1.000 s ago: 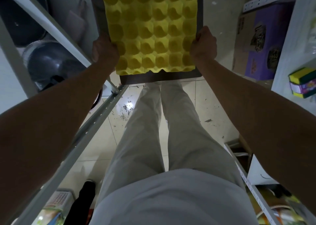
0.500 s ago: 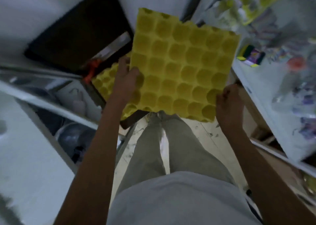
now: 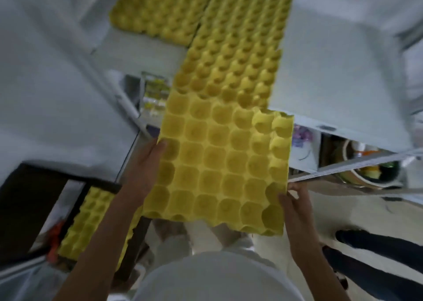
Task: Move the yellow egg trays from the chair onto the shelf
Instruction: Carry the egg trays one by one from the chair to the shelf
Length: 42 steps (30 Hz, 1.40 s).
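— Which step are you on?

— The carry. I have one yellow moulded-pulp egg tray [image 3: 219,165] in the air, cups up. My left hand [image 3: 148,163] is clamped on its left edge, thumb over the rim, and my right hand [image 3: 295,207] pinches the near right corner. My hands are well apart, one on each side of the tray.

— Where is it relative to the shelf?

— Its far edge is just at the front lip of the white flat shelf board [image 3: 332,76]; most of the tray hangs in front of that lip, over the floor.

— Anything on the shelf already?

— Two lots of yellow trays. One long run [image 3: 235,49] lies directly beyond the tray I hold, and my tray's far edge seems to overlap its near end, though the blur keeps me from saying whether they touch. Another tray [image 3: 155,10] sits further back on the shelf, to the left.

— And the chair?

— The dark chair [image 3: 27,209] is below the shelf, to the left. More yellow trays [image 3: 89,223] lie on it, so I judge the job unfinished.

— What does the next move need?

— Probably a level push forward over the lip, lowering the tray squarely onto the run so the cups nest. Pulp bends, so I should keep both grips until it seats.
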Tool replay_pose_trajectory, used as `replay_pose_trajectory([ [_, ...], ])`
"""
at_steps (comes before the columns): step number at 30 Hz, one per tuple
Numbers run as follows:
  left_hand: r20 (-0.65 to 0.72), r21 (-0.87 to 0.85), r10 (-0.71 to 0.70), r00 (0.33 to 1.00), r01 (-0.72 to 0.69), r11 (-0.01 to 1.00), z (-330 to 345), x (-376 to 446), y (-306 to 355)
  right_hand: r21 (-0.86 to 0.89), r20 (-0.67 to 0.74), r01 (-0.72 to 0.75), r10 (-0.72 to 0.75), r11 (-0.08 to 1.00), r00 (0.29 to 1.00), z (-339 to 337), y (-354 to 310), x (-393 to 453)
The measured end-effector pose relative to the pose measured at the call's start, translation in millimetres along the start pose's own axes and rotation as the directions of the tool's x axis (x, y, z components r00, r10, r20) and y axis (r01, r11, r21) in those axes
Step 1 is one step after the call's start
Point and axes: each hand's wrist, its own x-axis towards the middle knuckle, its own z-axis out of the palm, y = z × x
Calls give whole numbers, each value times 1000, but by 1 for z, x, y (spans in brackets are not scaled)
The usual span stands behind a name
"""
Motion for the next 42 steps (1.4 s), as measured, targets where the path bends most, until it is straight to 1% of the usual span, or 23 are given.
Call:
replay_pose_trajectory([
  [3,-16,33,-27,1000,28,999,71,1,29,77,-80,19,-13,997,997,-61,-1,21],
  [6,5,49,20,1000,-20,999,143,-4,54,142,-145,74,-53,987,988,-119,-3,47],
  [8,17,63,28,999,-29,998,186,-6,72,143,-188,118,-90,983,978,-152,-5,66],
  [11,2,128,62,998,-62,990,234,2,88,173,-199,115,-80,978,977,-186,-9,96],
  [15,16,173,97,995,-98,980,258,22,100,187,-203,93,-54,978,978,-205,-11,132],
  [17,8,259,112,994,-110,960,264,40,106,198,-197,87,-47,976,979,-205,-13,150],
  [19,-13,377,156,988,-140,916,267,64,112,226,-197,80,-34,971,980,-201,-16,169],
  [22,37,478,238,971,-226,849,270,102,121,214,-252,112,-56,970,966,-192,-21,198],
  [25,123,479,278,953,-302,824,270,138,136,183,-311,81,-21,980,950,-181,-27,226],
  [27,143,472,343,928,-368,801,263,158,145,169,-365,44,21,985,931,-176,-35,246],
  [28,143,496,409,901,-423,758,257,168,148,153,-396,50,15,987,918,-175,-38,258],
  [29,146,544,488,860,-482,687,250,179,150,130,-426,62,-1,990,905,-174,-42,269],
  [30,166,608,561,811,-532,589,243,193,150,108,-447,66,-11,992,895,-174,-45,281],
  [31,220,675,601,768,-565,474,236,209,148,91,-460,58,-10,994,888,-173,-46,292],
  [32,285,740,589,756,-564,367,231,226,144,81,-475,40,4,996,880,-173,-46,304],
  [33,333,797,534,778,-534,281,227,240,141,76,-489,16,23,997,872,-174,-46,315],
  [34,355,839,467,809,-497,222,225,250,137,70,-500,-7,41,998,865,-175,-47,326],
  [35,362,864,433,825,-472,176,223,258,132,57,-507,-26,51,998,861,-175,-49,336],
  [36,367,878,440,820,-461,127,223,265,127,26,-508,-39,47,999,860,-175,-52,347],
  [38,364,895,486,795,-443,54,223,273,122,-123,-513,-57,-14,991,859,-178,-61,366],
  [40,351,904,504,789,-426,38,222,275,121,-318,-493,-65,-106,946,864,-181,-75,383],
  [42,348,906,502,792,-422,39,222,275,120,-517,-451,-97,-174,851,875,-181,-87,392],
])
